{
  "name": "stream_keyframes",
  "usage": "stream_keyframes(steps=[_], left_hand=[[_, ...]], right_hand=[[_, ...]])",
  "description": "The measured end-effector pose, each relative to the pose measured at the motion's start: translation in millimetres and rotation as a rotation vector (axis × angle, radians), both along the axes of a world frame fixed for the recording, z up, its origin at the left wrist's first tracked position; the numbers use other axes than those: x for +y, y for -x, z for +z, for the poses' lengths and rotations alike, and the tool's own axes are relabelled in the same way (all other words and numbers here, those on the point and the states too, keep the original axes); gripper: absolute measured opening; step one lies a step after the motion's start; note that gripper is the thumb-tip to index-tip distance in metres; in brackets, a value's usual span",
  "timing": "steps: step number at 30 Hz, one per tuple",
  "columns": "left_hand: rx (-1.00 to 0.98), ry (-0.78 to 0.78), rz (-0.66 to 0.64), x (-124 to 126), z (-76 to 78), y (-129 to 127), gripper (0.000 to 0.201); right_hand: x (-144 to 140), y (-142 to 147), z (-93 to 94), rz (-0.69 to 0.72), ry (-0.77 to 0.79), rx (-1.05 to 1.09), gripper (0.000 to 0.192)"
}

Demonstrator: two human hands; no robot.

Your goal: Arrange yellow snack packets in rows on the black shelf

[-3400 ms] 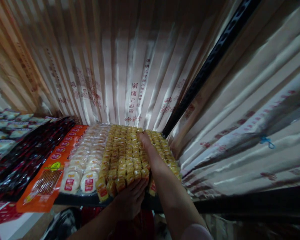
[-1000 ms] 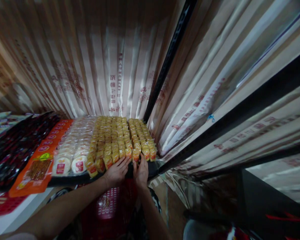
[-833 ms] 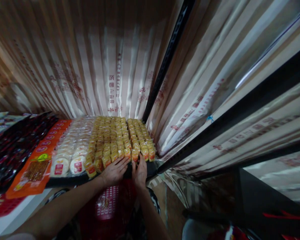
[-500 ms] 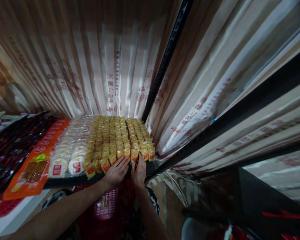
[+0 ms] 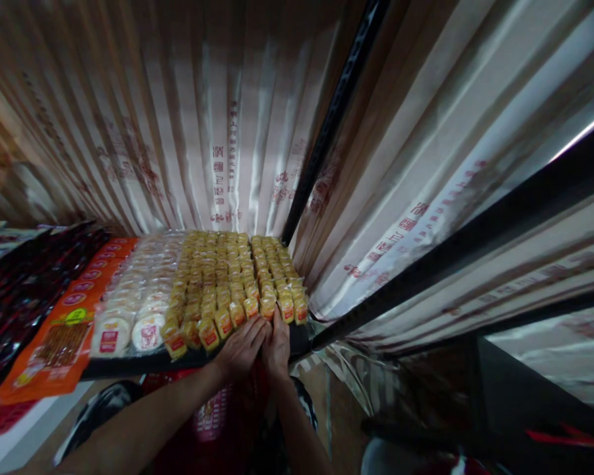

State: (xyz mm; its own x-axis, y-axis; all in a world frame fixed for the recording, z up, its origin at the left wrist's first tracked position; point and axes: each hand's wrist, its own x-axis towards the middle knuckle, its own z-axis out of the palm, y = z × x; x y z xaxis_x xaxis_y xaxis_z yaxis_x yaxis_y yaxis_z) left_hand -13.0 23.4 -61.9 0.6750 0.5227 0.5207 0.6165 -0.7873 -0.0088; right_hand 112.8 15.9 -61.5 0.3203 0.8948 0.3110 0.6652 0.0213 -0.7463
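Note:
Rows of small yellow snack packs (image 5: 232,277) with red labels fill the right part of a dark shelf (image 5: 143,361). My left hand (image 5: 241,348) lies flat against the front of the rows, fingers touching the front packs. My right hand (image 5: 278,343) is pressed next to it, fingertips against the front packs of the right rows. The two hands touch each other at the shelf's front edge. Neither hand holds a pack.
Round white packs (image 5: 138,310) lie left of the yellow ones, then orange packets (image 5: 59,336) and dark packets (image 5: 14,290). Pale printed plastic sheets (image 5: 228,132) hang behind and to the right, with a black upright post (image 5: 327,132). A red basket (image 5: 212,415) sits below the shelf.
Over the last second my hands stayed at the front of the yellow rows and drew together until they touch. Earlier my right hand reached deep over the rows.

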Motion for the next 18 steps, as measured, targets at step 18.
stream_keyframes(steps=[18], left_hand=[[0.031,0.04,0.044,-4,-2.9,-1,0.055]], right_hand=[[16,21,31.1,-0.022,0.074,0.427,0.061]])
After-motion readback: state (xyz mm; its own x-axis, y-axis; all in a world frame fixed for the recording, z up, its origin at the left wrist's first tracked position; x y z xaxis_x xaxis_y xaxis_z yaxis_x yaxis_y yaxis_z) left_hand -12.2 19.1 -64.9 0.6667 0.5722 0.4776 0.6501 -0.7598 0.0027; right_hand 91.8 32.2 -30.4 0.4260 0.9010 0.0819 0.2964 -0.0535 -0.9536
